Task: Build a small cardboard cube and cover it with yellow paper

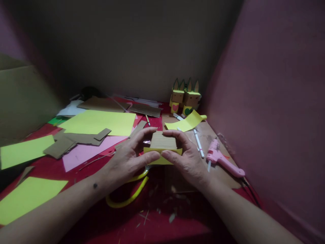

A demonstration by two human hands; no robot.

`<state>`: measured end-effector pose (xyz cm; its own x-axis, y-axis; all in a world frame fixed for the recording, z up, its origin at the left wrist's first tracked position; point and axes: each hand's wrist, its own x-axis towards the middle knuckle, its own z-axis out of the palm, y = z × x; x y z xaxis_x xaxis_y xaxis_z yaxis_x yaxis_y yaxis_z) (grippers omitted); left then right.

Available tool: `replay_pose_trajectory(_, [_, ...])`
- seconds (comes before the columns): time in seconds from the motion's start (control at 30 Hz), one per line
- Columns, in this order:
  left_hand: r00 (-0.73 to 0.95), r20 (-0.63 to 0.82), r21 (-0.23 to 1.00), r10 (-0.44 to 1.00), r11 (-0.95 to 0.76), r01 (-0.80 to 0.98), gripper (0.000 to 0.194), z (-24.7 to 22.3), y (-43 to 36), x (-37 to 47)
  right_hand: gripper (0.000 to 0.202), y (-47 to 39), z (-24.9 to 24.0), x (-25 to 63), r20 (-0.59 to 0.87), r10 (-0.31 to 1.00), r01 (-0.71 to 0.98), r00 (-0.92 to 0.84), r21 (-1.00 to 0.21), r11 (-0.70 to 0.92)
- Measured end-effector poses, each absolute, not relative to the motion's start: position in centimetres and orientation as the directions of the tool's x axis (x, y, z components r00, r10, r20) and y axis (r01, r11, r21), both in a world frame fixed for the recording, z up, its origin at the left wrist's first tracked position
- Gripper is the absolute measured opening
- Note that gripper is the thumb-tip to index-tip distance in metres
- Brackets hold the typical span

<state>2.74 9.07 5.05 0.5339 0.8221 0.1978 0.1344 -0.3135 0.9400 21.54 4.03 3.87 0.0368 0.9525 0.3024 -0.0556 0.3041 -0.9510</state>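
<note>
Between my two hands is a small cardboard box (163,140), with a strip of yellow paper (162,160) along its near side. My left hand (134,150) grips the left part, its thumb on the yellow paper and its fingers behind the box. On the other side my right hand (186,156) holds the right part the same way, thumb pressed to the paper. Both thumbs almost meet at the middle. Beneath my left hand lie scissors with yellow handles (127,203), their blades mostly hidden by the hands.
A pink glue gun (223,161) rests on a cardboard sheet (207,130) at right, beside white markers (198,143). Small cardboard figures (185,96) stand at the back. Yellow paper (101,122), pink paper (93,154) and cardboard pieces (61,145) spread across the red table (96,227).
</note>
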Motion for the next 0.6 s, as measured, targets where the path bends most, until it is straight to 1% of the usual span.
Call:
replay_pose_trajectory(0.17, [0.542, 0.222, 0.940, 0.811, -0.325, 0.102, 0.055, 4.5, 9.3, 2.5, 0.034, 4.2, 3.4, 21.7, 0.309, 0.950, -0.066, 0.049, -0.948, 0.312])
replay_pose_trajectory(0.27, [0.532, 0.208, 0.939, 0.821, -0.320, 0.127, 0.053, 4.5, 9.3, 2.3, 0.033, 4.3, 3.1, 21.7, 0.282, 0.959, -0.138, 0.037, -0.949, 0.284])
replay_pose_trajectory(0.37, [0.511, 0.182, 0.938, 0.840, -0.303, 0.165, 0.055, 4.6, 9.2, 2.3, 0.032, 4.3, 2.9, 21.5, 0.256, 0.966, -0.240, 0.028, -0.937, 0.255])
replay_pose_trajectory(0.5, [0.483, 0.172, 0.931, 0.859, -0.301, 0.205, 0.063, 4.8, 9.2, 2.4, 0.037, 4.6, 2.8, 21.5, 0.174, 0.985, -0.355, -0.005, -0.921, 0.161])
replay_pose_trajectory(0.6, [0.458, 0.118, 0.954, 0.881, -0.229, 0.194, 0.067, 4.7, 9.3, 2.3, 0.042, 4.9, 2.6, 21.6, 0.140, 0.989, -0.412, -0.043, -0.904, 0.110])
